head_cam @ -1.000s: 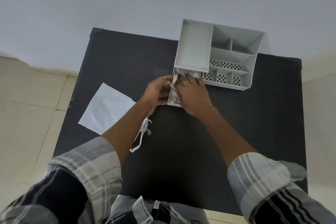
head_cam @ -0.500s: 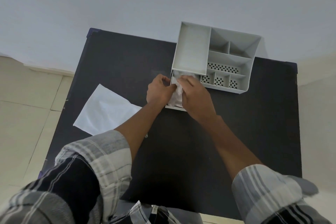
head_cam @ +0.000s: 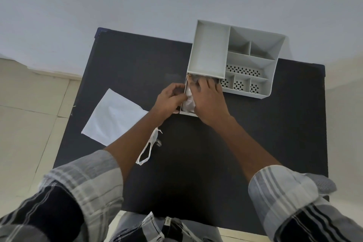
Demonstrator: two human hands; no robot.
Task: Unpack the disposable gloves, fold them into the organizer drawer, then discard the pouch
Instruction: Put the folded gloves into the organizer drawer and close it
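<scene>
A grey desk organizer (head_cam: 253,59) stands at the far right of the black table (head_cam: 196,153). Its small drawer (head_cam: 183,111) is pulled out toward me and holds crumpled clear gloves (head_cam: 190,97). My right hand (head_cam: 210,102) lies over the drawer, fingers pressing the gloves down into it. My left hand (head_cam: 170,100) is curled against the drawer's left wall, gripping it. The white pouch (head_cam: 114,116) lies flat at the table's left, partly over the edge. A torn white strip (head_cam: 148,149) lies beside my left forearm.
A pale wall rises right behind the table. Tiled floor shows at the left and right of the table. Both my plaid sleeves fill the near foreground.
My right hand has pushed further into the drawer, toward the organizer. My left hand stays at the drawer's left side. The view has shifted slightly, showing the torn strip again.
</scene>
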